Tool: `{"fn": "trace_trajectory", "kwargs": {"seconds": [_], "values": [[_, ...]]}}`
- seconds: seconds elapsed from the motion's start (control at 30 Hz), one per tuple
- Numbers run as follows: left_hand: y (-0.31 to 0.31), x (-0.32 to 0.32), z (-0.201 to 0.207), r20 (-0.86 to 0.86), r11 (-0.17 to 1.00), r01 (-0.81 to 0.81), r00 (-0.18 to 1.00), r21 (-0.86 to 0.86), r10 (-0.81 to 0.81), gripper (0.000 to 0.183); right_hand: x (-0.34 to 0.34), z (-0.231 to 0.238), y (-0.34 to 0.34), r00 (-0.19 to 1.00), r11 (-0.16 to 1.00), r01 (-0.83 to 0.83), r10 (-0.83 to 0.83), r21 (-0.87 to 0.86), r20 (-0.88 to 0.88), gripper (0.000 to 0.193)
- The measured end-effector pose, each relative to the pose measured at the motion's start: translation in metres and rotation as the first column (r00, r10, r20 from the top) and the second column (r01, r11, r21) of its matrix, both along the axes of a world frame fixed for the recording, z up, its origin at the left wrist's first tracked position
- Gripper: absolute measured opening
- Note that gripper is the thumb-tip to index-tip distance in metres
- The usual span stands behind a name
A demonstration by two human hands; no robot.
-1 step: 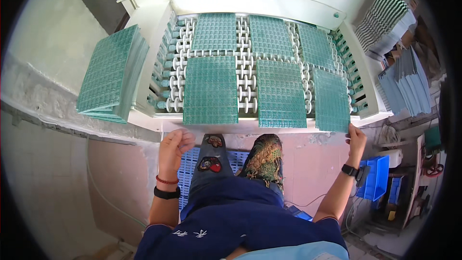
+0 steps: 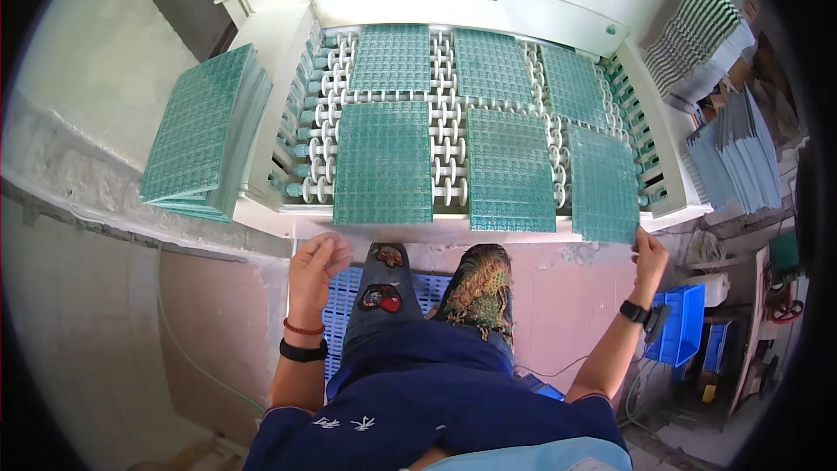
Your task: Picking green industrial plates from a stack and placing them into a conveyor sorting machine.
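Green circuit board panels lie in two rows on a conveyor of white roller wheels (image 2: 449, 153). At the near right corner of the front-right circuit board panel (image 2: 603, 183), my right hand (image 2: 649, 255) pinches the edge between thumb and fingers. This panel sits slightly askew and overhangs the front rail. My left hand (image 2: 317, 256) is raised below the rail's left end, near the front-left panel (image 2: 384, 163) but apart from it. Its fingers are curled toward the thumb and partly blurred; whether anything small is in them is hidden. The front-middle panel (image 2: 511, 170) also overhangs the rail.
A leaning stack of green panels (image 2: 196, 131) stands left of the conveyor. To the right are a pile of striped boards (image 2: 697, 35) and grey-blue sheets (image 2: 737, 153). A blue bin (image 2: 678, 324) is beside my right wrist. A blue slatted mat (image 2: 343, 305) lies underfoot.
My right hand has shifted slightly right and down, and the front-right panel's near corner has moved with it. My left hand stays in place, its fingers a little differently curled.
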State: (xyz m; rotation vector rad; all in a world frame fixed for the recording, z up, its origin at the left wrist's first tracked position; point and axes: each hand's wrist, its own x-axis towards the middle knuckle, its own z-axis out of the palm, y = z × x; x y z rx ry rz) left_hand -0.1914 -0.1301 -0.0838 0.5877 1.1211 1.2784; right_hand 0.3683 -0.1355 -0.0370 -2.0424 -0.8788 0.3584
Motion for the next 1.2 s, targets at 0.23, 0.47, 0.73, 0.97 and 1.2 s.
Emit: {"fn": "trace_trajectory", "kwargs": {"seconds": [0.23, 0.47, 0.73, 0.97, 1.2], "values": [[-0.017, 0.009, 0.028, 0.427, 0.979, -0.003, 0.9, 0.203, -0.086, 0.056, -0.01, 0.02, -0.046, 0.846, 0.862, 0.148, 0.143, 0.485, -0.513, 0.021], [-0.013, 0.018, 0.045, 0.677, 0.968, -0.183, 0.735, 0.171, 0.02, 0.047, -0.098, 0.026, -0.021, 0.576, 0.749, -0.065, 0.568, 0.659, -0.588, 0.024], [-0.033, -0.004, 0.007, 0.586, 0.948, -0.166, 0.81, 0.27, -0.026, 0.032, -0.305, 0.091, 0.047, 0.287, 0.67, -0.207, 0.738, 0.713, -0.611, 0.017], [-0.043, -0.011, 0.03, 0.671, 0.96, -0.21, 0.741, 0.185, 0.033, 0.053, -0.447, 0.119, 0.107, -0.031, 0.512, -0.403, 0.821, 0.759, -0.57, 0.02], [-0.055, -0.032, 0.003, 0.764, 0.954, -0.285, 0.635, 0.097, 0.113, 0.061, -0.45, 0.106, 0.065, 0.031, 0.343, -0.691, 0.893, 0.636, -0.448, 0.042]]}}
